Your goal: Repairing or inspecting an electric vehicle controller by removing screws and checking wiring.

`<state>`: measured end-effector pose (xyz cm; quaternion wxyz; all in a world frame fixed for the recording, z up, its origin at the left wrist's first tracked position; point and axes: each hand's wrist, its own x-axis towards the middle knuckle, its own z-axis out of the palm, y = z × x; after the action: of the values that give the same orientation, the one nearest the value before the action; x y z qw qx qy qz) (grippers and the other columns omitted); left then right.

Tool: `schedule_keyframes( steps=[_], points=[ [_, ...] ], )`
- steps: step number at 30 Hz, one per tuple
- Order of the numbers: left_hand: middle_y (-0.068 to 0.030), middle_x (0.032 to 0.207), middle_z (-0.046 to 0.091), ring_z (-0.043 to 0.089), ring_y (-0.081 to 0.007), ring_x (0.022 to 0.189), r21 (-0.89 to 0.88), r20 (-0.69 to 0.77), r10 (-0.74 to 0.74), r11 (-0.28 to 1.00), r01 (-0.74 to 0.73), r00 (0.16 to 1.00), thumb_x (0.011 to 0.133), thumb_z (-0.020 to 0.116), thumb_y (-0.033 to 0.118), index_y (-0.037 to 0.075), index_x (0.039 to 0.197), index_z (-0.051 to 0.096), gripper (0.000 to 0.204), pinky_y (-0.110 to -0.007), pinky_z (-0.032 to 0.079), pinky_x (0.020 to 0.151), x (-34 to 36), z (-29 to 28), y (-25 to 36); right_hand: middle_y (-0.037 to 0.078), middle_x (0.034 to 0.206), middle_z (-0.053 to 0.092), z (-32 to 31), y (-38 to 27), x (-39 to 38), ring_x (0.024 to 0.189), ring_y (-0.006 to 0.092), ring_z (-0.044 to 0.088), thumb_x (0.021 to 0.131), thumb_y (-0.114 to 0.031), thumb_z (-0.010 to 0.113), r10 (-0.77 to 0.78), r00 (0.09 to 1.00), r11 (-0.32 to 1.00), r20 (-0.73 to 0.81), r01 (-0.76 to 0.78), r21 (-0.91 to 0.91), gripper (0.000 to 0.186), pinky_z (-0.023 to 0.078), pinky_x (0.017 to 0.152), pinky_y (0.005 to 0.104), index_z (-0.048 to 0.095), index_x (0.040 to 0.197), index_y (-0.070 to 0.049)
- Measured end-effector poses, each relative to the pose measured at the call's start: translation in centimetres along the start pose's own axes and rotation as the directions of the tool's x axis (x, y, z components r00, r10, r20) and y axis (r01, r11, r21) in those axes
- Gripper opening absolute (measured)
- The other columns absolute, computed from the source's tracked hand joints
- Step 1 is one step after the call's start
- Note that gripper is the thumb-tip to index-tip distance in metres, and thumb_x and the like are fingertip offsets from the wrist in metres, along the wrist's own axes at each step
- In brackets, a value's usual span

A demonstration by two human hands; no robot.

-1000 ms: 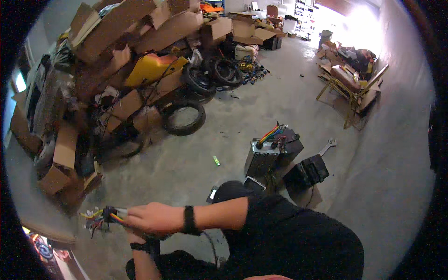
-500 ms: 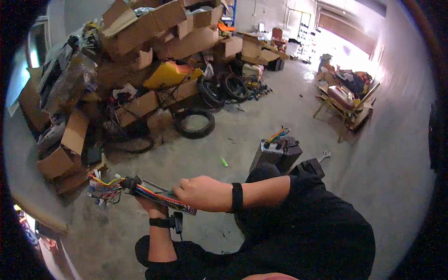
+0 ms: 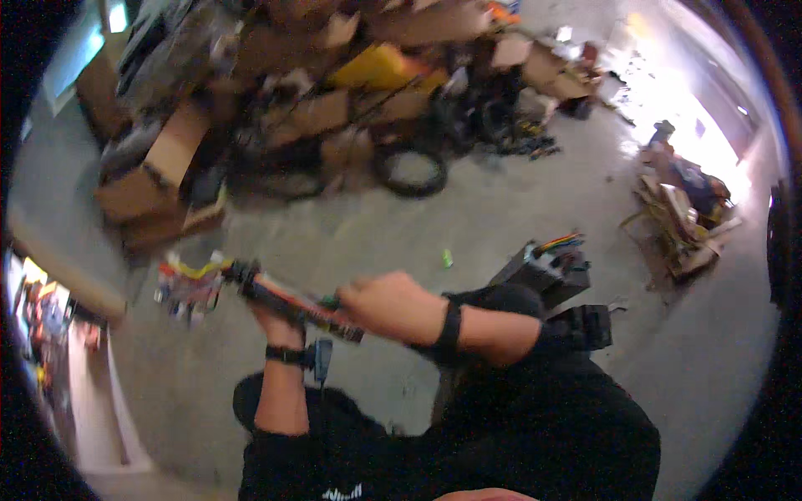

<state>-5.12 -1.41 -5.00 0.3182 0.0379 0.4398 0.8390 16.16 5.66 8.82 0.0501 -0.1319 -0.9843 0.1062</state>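
Observation:
My left hand (image 3: 280, 326) is closed around the underside of a long, flat motor controller (image 3: 288, 306), which tilts down to the right in front of me. Out of its left end hangs a loose bundle of coloured wires and connectors (image 3: 194, 288). My right hand (image 3: 388, 302) is over the controller's right part, fingers closed in a pinch. A bit of green shows at those fingertips, but blur hides what it is. Both wrists wear black straps.
Metal-cased units with coloured wires (image 3: 543, 271) stand by my right knee, beside a black block (image 3: 581, 326) and a wrench (image 3: 618, 304). A small green object (image 3: 448, 258) lies on the floor. Cardboard boxes (image 3: 138, 196) and a tyre (image 3: 411, 171) are piled beyond; a loaded chair (image 3: 681, 217) stands right.
The whole view has shifted and blurred as my head turned. Both hands stay at the controller, the right one still pinched over its right part.

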Motion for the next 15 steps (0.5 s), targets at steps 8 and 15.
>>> schedule_keyframes(
  steps=[8,15],
  points=[
    [0.0017,0.089,0.054,0.053,-0.0168,0.090,-0.044,-0.122,-0.097,0.995,0.092,0.988,0.085,0.048,0.050,0.020,0.093,0.054,0.032,-0.035,0.043,0.081,-0.2,2.3,2.0,0.018,0.078,0.062,0.2,4.1,1.7,0.067,0.0374,0.060,0.086,-0.029,0.058,-0.011,0.989,0.969,-0.150,0.047,0.241,0.025,0.048,0.057,0.0441,0.059,0.087,-0.004],
    [-0.0026,0.092,0.057,0.056,-0.0212,0.089,-0.234,0.142,-0.279,0.923,0.306,0.950,0.088,0.042,0.058,0.017,0.095,0.055,0.044,-0.041,0.048,0.077,2.7,-2.2,-2.8,0.004,0.071,0.055,-0.8,4.7,1.0,0.060,0.0094,0.050,0.091,-0.019,0.057,0.276,0.937,0.734,-0.215,-0.061,0.676,0.026,0.041,0.055,0.0255,0.059,0.107,0.001]
  ],
)
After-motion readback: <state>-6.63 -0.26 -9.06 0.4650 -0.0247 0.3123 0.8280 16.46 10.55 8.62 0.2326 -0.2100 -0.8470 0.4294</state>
